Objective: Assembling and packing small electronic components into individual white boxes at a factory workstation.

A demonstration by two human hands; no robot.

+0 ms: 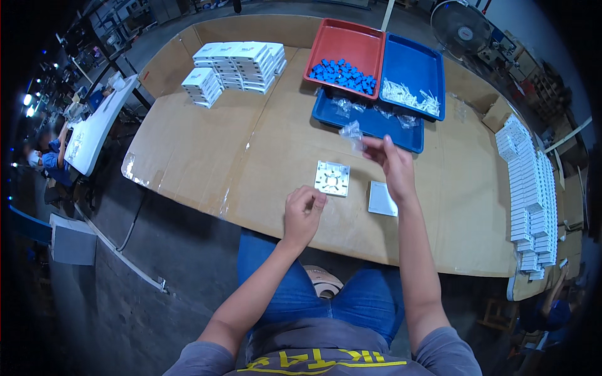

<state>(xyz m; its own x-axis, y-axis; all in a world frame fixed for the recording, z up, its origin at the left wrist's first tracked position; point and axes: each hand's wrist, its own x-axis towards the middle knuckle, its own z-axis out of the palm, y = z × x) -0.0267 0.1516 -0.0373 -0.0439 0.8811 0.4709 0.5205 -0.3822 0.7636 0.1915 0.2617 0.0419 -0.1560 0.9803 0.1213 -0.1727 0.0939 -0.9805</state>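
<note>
Small clear bag (351, 131): pinched at one end between the fingertips of the right hand (394, 164), held up above the table just right of centre frame, in front of the near blue tray; what is inside cannot be made out.
How it will likely handle: thin, limp film, very light and a little slippery; it droops and crumples, so a fingertip pinch at an edge or corner looks the sensible hold, not a squeeze round the middle.
White square plate (332, 178): lies flat on the cardboard at centre frame, ribbed inner side up; rigid moulded plastic by the look, light, best lifted by its outer edges.
Left hand (303, 210): curled loosely, fingertips drawn together just below the plate's lower left corner, not touching it as far as can be seen; whether it holds some small part cannot be told.
White flat cover (382, 199): lies just right of the plate, under the right wrist, apart from it.
Trays: red tray (326, 37) with blue pieces (343, 74), upper centre; blue tray (433, 62) with white pieces (407, 95) beside it; a lower blue tray (401, 139) with more clear bags.
Boxes: white stacked boxes (235, 62) upper left; a long row of white boxes (530, 194) at the right edge.
Table (207, 156): covered in brown cardboard.
</note>
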